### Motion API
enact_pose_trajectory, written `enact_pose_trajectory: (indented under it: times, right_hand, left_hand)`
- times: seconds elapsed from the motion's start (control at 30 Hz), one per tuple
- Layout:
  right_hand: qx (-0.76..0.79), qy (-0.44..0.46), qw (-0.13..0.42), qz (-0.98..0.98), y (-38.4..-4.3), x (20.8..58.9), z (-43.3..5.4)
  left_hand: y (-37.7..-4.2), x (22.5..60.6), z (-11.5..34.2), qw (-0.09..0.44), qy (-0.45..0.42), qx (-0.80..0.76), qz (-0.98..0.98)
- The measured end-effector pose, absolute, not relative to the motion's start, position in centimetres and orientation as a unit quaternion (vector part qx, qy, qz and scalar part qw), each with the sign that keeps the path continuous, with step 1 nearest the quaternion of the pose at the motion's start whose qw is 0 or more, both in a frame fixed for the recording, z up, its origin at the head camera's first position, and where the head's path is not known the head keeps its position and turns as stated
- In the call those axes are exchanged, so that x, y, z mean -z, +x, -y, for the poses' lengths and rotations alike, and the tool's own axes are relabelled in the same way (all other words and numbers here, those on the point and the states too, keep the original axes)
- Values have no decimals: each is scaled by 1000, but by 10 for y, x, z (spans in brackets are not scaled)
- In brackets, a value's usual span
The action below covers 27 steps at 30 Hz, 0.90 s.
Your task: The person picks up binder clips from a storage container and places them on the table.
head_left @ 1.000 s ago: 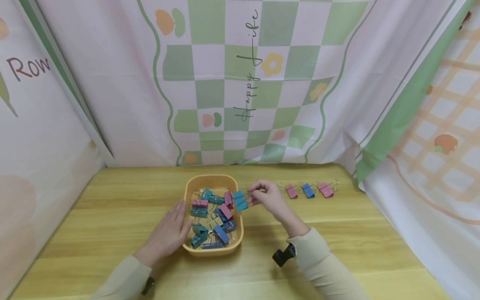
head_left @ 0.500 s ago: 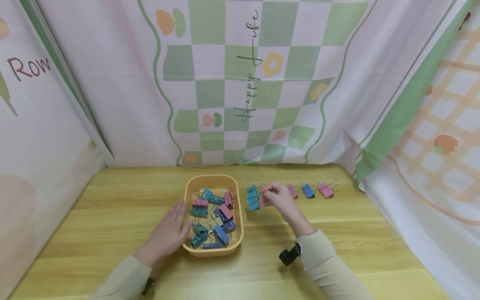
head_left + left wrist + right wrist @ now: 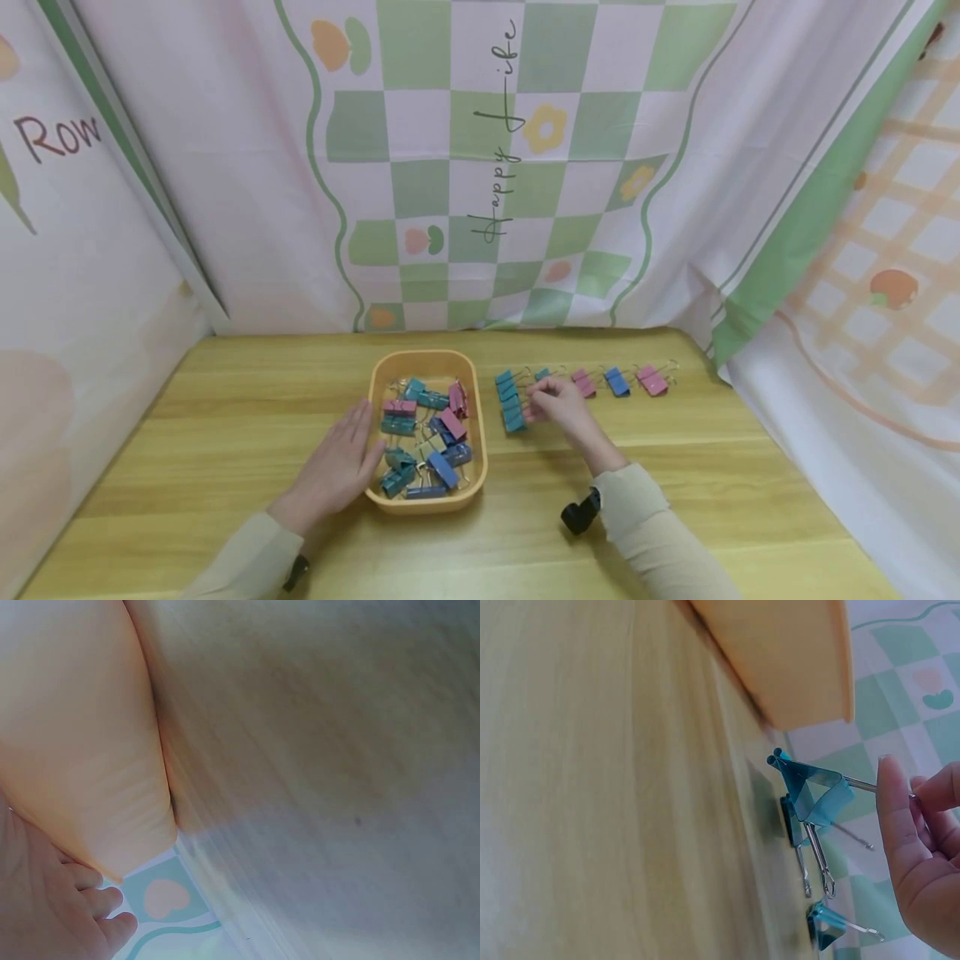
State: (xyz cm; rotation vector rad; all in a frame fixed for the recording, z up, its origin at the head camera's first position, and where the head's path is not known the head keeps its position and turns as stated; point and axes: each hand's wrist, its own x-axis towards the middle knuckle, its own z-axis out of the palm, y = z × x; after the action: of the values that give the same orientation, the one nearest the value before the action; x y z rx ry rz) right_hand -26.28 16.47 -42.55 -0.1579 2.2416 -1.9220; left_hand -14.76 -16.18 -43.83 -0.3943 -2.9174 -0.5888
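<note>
My right hand (image 3: 564,410) pinches a wire handle of a teal binder clip (image 3: 513,414) between thumb and finger, just right of the orange bin (image 3: 482,442). The right wrist view shows this held binder clip (image 3: 821,796) with its other handle swung down, close over the table. A second teal binder clip (image 3: 506,383) lies right behind it. My left hand (image 3: 330,467) rests with straight fingers along the bin's left rim. In the left wrist view those fingers (image 3: 82,907) lie against the bin's wall (image 3: 90,742). Teal, pink and blue binder clips fill the bin.
To the right, a row of binder clips lies along the back of the table: a teal one (image 3: 542,375) partly behind my hand, a pink one (image 3: 583,383), a blue one (image 3: 617,382) and another pink one (image 3: 652,380). A patterned curtain (image 3: 420,183) hangs behind the table.
My right hand has carried the teal binder clip from above the bin's right rim rightward, then slightly toward me, beside the other teal clip. My left hand stays put.
</note>
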Motion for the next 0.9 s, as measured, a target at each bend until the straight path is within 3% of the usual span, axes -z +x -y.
enact_pose_trajectory:
  times: [0.53,0.9]
  right_hand:
    - [634,-54,117,-763,-267,434,-173]
    - [588,-41,100,-802,-267,429,-176]
  left_hand:
    - [-147,437,162,64,-130,195,970]
    - [-146,437,162,69,-129,195,970]
